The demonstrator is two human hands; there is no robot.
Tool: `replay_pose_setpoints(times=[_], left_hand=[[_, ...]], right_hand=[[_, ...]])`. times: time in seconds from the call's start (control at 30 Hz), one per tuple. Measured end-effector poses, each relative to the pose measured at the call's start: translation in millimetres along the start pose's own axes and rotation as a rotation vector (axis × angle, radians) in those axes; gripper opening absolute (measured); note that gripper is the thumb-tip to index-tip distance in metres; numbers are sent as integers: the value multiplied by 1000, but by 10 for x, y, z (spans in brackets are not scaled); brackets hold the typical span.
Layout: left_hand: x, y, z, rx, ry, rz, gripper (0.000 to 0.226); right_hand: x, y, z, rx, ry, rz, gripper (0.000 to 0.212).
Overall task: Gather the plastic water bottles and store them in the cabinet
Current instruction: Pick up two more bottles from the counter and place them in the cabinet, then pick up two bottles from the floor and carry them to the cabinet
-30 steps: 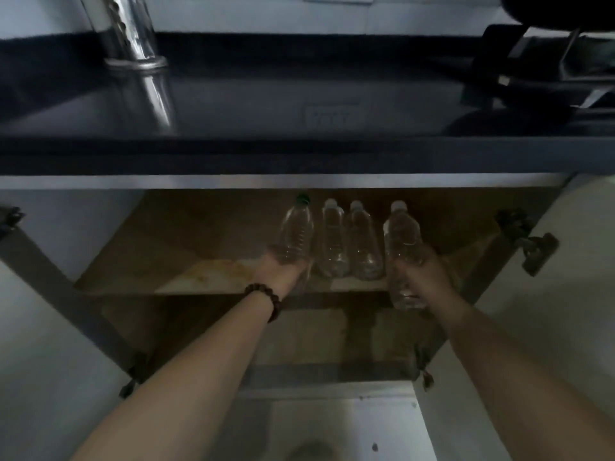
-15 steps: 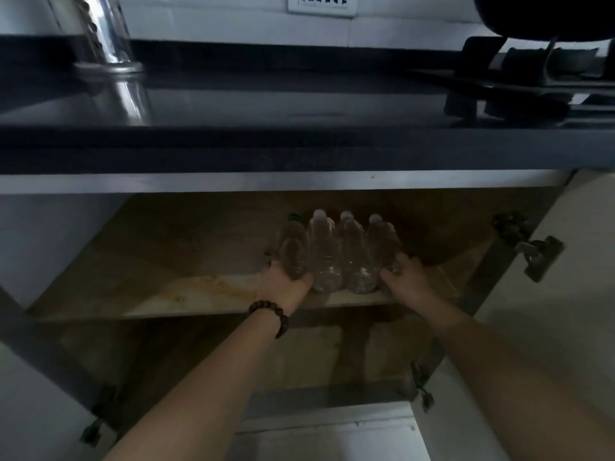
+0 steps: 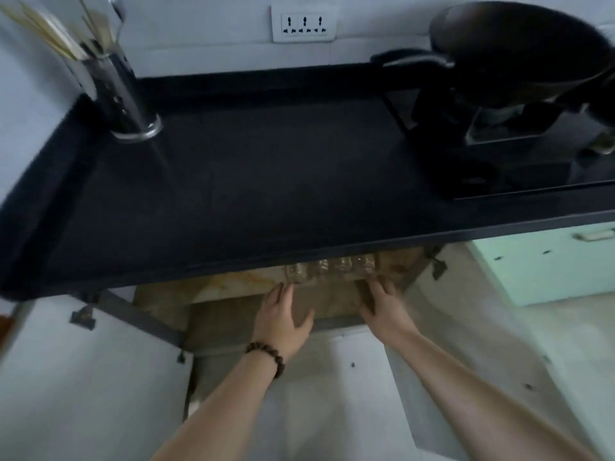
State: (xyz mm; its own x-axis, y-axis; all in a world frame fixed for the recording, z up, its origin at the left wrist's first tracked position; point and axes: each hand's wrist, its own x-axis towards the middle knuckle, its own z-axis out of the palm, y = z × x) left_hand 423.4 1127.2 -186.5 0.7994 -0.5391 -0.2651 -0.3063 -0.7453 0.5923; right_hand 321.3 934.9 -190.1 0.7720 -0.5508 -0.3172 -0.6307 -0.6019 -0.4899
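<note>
A black countertop (image 3: 266,181) is seen filling most of the view, running from the left wall to the right edge. Under its near edge an open cabinet (image 3: 233,314) is shown, with a pale marbled shelf (image 3: 226,286) inside and a white door (image 3: 83,377) swung out at the left. On the far right of the countertop a dark wok (image 3: 519,51) is set on a black stove (image 3: 499,151). At the far left a shiny metal utensil holder (image 3: 116,91) is stood, with pale sticks rising from it. A white wall socket (image 3: 303,24) is mounted on the far wall. At the right a pale green cabinet (image 3: 549,267) is seen.

The plastic water bottles (image 3: 329,269) are lined side by side on the shelf, only their lower parts showing below the countertop edge. The left hand (image 3: 283,319), a beaded bracelet (image 3: 268,357) worn at its wrist, is held with straight fingers just near of the leftmost bottle. The right hand (image 3: 382,304) is held likewise, fingers loosely spread, at the rightmost bottle. Nothing is gripped by either; contact with the bottles cannot be told.
</note>
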Motion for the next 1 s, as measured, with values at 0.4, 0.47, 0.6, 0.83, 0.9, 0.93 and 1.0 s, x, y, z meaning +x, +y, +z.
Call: replay_pose_setpoints(times=[0.4, 0.47, 0.6, 0.83, 0.9, 0.93, 1.0], left_hand=[[-1260, 1195, -577, 274, -135, 349, 74], [-1326, 1384, -474, 256, -172, 410, 74], [-1516, 1795, -133, 264, -273, 566, 75], [-2005, 2578, 575, 334, -433, 845, 75], [-2147, 2811, 789, 368, -448, 920, 75], [-2214, 2926, 897, 387, -458, 950, 75], [-2343, 3157, 1119, 417, -479, 1003, 75]], right_hand=[[-1895, -501, -921, -59, 191, 83, 61], [-2090, -373, -983, -32, 257, 152, 61], [-2546, 44, -1062, 54, 355, 347, 63], [-3573, 843, -1222, 176, 584, 710, 61], [-3809, 1053, -1267, 208, 632, 799, 61], [-3905, 1157, -1288, 228, 653, 835, 61], [-4076, 1384, -1329, 261, 688, 890, 61]])
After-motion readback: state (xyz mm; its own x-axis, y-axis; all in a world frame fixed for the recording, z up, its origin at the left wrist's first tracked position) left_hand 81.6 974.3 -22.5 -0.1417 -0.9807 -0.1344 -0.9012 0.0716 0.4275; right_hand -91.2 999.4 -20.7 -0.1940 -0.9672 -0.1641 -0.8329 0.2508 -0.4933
